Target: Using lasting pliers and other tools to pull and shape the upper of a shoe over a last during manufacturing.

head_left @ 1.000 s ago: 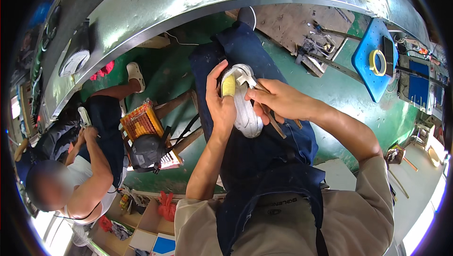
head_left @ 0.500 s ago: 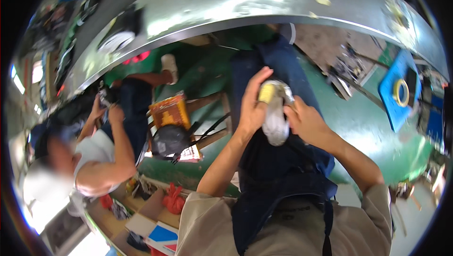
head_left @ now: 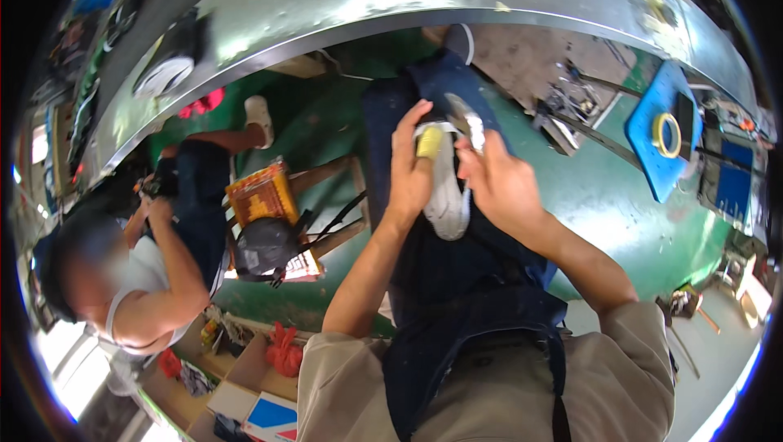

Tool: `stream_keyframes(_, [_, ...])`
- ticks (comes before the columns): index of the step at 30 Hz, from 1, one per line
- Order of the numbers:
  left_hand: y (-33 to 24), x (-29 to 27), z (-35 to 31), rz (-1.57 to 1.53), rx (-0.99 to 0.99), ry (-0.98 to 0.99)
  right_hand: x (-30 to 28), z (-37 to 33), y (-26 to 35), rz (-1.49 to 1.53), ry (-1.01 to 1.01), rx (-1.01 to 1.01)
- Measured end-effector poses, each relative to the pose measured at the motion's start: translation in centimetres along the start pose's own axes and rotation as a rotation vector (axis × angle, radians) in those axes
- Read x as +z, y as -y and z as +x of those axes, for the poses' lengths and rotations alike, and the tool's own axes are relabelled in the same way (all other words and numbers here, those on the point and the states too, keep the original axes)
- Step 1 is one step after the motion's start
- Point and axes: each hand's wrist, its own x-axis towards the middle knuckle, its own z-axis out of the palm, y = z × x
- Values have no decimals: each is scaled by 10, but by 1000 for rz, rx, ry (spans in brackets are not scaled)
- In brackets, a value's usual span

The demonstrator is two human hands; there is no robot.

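Observation:
Over my lap, my left hand [head_left: 410,173] is closed round the side of a whitish shoe [head_left: 446,201], which lies sole up with its narrower end toward me. A yellow cover [head_left: 428,142] wraps the left thumb, pressed against the shoe's far end. My right hand [head_left: 507,185] grips a shiny metal tool with a curved head, pincers by its shape [head_left: 466,120]. Its head points away from me, beside the shoe's far right edge. The right fingers hide the tool's handles. A dark blue apron [head_left: 481,295] covers my lap beneath the shoe.
A metal bench [head_left: 326,34] curves across the far side. Rightward, a blue board [head_left: 661,165] carries a tape roll [head_left: 667,135]. On the left sits another person [head_left: 163,279], hands on a dark object. Between us a wooden stool [head_left: 338,238] bears a black bag [head_left: 267,245]. Compartmented boxes [head_left: 245,360] stand lower left.
My right hand has moved its metal tool away from over the shoe to beside its far right edge. The shoe's sole shows more now. The whole view has shifted slightly.

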Motion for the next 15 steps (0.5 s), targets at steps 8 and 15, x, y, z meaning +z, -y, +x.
stream_keyframes(8, [-14,1,0,-35,-43,1,16,18,-17,-135,23,-17])
stream_keyframes(15, [-31,-10,-38,241,-269,-289,-27,29,-7,-186,508,149])
